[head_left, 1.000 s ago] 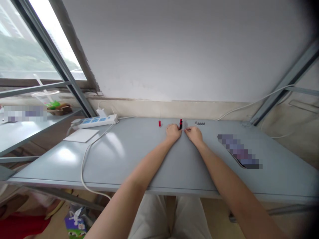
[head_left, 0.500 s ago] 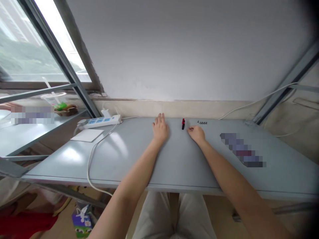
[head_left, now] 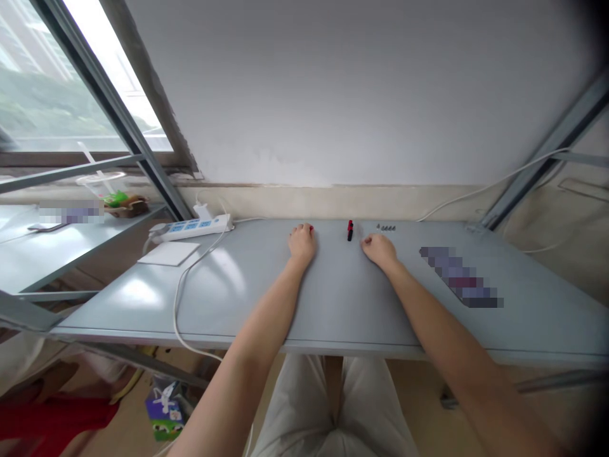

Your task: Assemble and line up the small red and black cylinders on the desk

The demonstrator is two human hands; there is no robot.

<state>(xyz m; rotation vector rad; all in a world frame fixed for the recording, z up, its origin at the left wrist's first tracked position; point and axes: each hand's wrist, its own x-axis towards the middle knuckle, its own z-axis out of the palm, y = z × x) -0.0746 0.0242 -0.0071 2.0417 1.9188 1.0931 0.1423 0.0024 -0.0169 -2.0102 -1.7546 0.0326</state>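
Note:
My left hand (head_left: 301,244) rests on the grey table (head_left: 342,304) with its fingers curled, and a small red thing (head_left: 311,228) shows at its fingertips. To its right, a small red and black object (head_left: 350,230) is on the table near the wall. My right hand (head_left: 379,249) lies just right of that object, fingers closed in a pinch; what they hold, if anything, is too small to make out. Beside its fingertips is a faint clear item (head_left: 360,231). Several small dark pieces (head_left: 388,228) form a row behind my right hand.
A white power strip (head_left: 193,228) and a flat white square (head_left: 170,254) are at the left, with a white cable (head_left: 179,298) running over the front edge. A blurred-out flat object (head_left: 459,276) lies at the right. Metal posts stand on both sides.
The fingers of my left hand, spread before, have curled, and red now shows at their tips. My right hand has moved slightly right, away from the red and black object. The view has shifted a little.

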